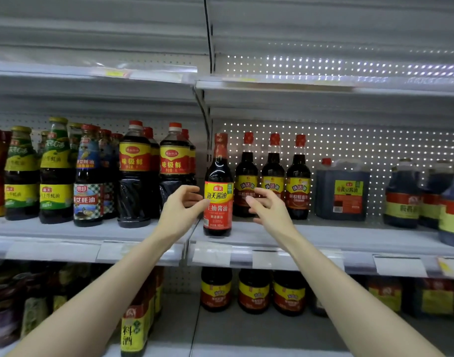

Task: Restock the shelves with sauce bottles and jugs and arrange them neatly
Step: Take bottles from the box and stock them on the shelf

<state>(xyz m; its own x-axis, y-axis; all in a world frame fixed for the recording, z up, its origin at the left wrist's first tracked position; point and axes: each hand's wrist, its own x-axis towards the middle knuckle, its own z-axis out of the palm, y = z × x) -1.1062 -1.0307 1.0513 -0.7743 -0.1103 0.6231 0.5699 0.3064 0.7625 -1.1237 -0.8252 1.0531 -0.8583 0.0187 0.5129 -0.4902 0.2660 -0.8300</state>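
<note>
hidden: lower bottles (254,289) tops cut off by shelf lip, right jugs (403,197) blurred | soy sauce bottle (218,197): dark, glossy, red cap, red-yellow label, upright at front of grey middle shelf (323,235) | left hand (180,204), right hand (268,204): flanking it, fingers loosely curled, gripping nothing | back: white perforated panel (375,140)

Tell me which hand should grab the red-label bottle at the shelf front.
Left, probably. The left hand has its thumb at the bottle, fingers open beside it. The right hand hangs apart, in front of the three bottles farther back.
</note>
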